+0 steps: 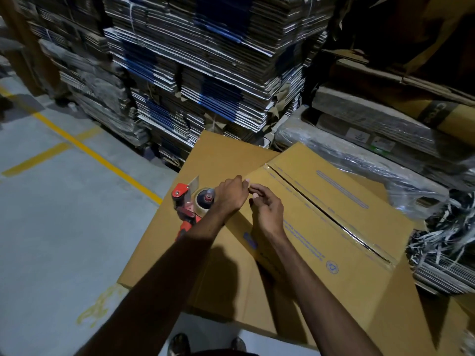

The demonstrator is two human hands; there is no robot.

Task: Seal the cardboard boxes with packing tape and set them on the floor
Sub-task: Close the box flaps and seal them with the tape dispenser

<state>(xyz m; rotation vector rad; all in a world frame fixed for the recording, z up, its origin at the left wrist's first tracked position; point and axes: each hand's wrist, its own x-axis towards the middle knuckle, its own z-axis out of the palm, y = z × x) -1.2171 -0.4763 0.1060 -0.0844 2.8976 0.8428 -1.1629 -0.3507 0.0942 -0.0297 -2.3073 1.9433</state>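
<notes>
My left hand (231, 195) and my right hand (267, 210) meet at the near-left corner of the cardboard box (334, 227), the one lying on top with its two flaps closed and a dark seam running diagonally away to the right. The fingers of my left hand are curled down over the box's corner edge, and my right fingers (257, 190) are bent, their tips almost touching the left ones; they seem to pinch something thin at that edge, perhaps the end of the clear tape, but I cannot tell for sure in this light. A strip of clear tape already shines along the seam (331, 217). The red tape dispenser (190, 204) with its roll stands just left of my left wrist, on the flat cardboard sheet (167, 235) beneath the box, untouched by either hand. Beyond the box rise tall stacks of flattened cartons (205, 73), and to the right lie wrapped bundles (359, 155). The grey floor (51, 214) with yellow lines spreads to my left.
</notes>
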